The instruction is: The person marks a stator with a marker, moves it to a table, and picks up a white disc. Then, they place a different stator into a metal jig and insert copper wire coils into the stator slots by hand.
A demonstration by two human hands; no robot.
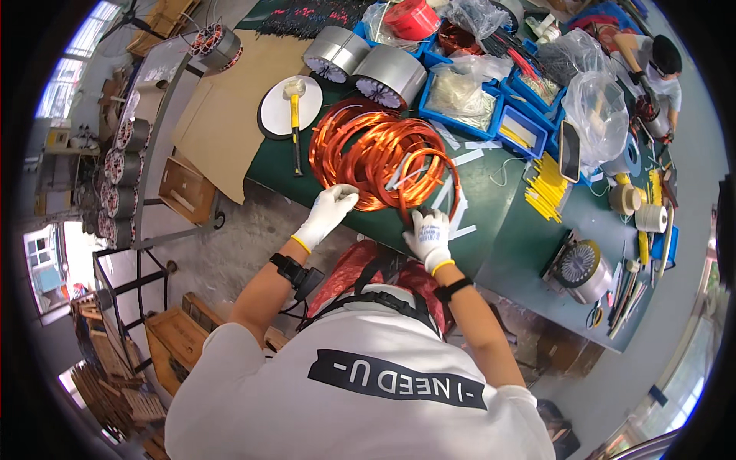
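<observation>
desk (529, 230): dark green, front edge runs right under both hands; open strip to the right of the coils, the back crowded with blue bins (468, 115) and 2 grey stators (368, 65).
copper wire coils (379, 153): big bundle of loops lying on the desk near its front edge — likely heavy as a mass, springy, each strand bendable, enamel easily scratched; best taken by whole loops at the near rim.
mallet (294, 115): on a white disc, left of the coils, apart.
left hand (330, 211): gloved, fingers closed on the near-left loops.
right hand (429, 238): gloved, pinching the near-right loops at the edge.
</observation>
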